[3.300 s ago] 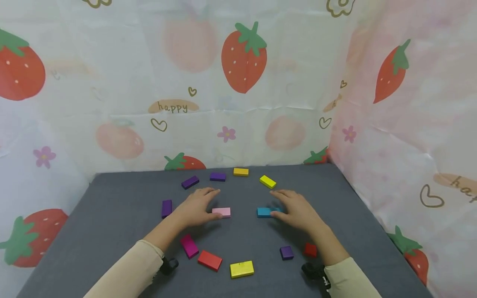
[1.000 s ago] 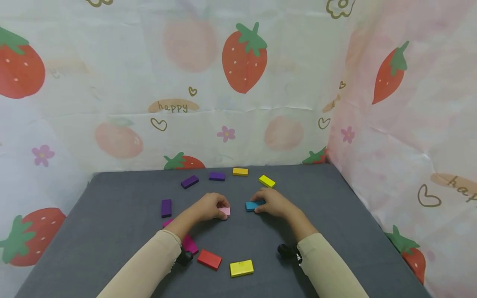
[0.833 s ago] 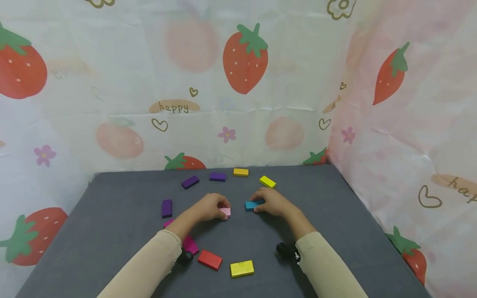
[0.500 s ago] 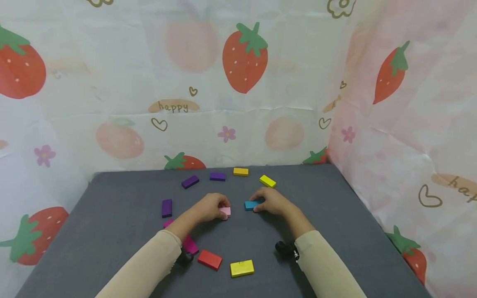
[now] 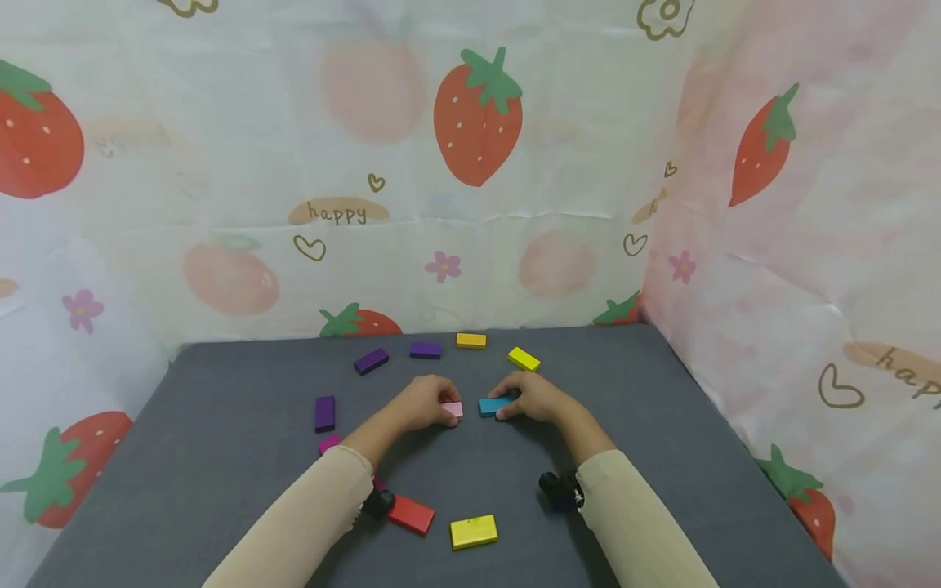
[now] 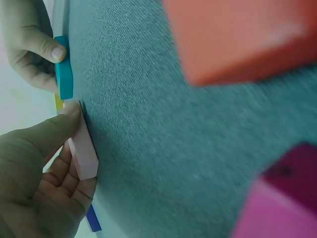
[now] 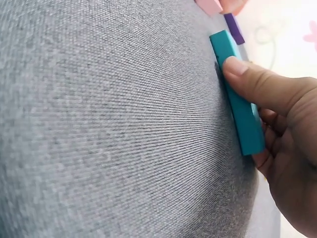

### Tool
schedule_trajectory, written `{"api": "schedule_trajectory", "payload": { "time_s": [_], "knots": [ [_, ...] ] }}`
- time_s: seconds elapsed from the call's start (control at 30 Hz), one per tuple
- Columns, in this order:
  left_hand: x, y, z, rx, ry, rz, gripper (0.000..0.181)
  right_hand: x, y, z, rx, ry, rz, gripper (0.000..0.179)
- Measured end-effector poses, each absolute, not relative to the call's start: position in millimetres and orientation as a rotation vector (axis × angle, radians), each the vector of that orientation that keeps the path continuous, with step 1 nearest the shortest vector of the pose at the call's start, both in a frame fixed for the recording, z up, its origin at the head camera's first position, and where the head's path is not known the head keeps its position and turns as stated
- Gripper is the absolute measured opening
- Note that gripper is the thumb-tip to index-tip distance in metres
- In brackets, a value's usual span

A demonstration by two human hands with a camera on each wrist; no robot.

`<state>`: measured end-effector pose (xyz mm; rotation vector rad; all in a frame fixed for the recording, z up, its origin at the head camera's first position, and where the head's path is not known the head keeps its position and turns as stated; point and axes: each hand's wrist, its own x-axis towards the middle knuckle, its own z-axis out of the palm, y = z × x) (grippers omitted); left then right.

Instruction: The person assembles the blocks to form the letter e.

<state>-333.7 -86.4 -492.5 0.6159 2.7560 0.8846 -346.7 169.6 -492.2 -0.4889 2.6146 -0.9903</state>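
A left hand [image 5: 423, 403] pinches a pink block [image 5: 453, 409], near but apart from the blue block [image 5: 491, 406] the right hand [image 5: 540, 398] pinches, mid grey table [image 5: 243, 441]; whether either block is lifted is unclear.

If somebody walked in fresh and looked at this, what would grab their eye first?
Probably the big red strawberry printed on the backdrop, above the middle of the grey table. Next, at mid-table, the left hand pinches a pink block and the right hand a blue block, a narrow gap between them. A bright yellow block lies nearer the camera.
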Motion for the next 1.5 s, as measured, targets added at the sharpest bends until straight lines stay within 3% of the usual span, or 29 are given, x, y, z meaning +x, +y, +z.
{"api": "schedule_trajectory", "payload": {
  "time_s": [0.8,1.5],
  "knots": [
    [-339.1,-55.8,-494.1,0.599,2.764,0.959,0.025,-352.2,173.3,-497.7,-0.525,2.607,-1.016,0.030],
    [-343.4,-56.8,-496.4,0.598,2.737,0.941,0.027,-344.4,165.8,-489.7,-0.501,2.649,-0.933,0.029]
  ]
}}
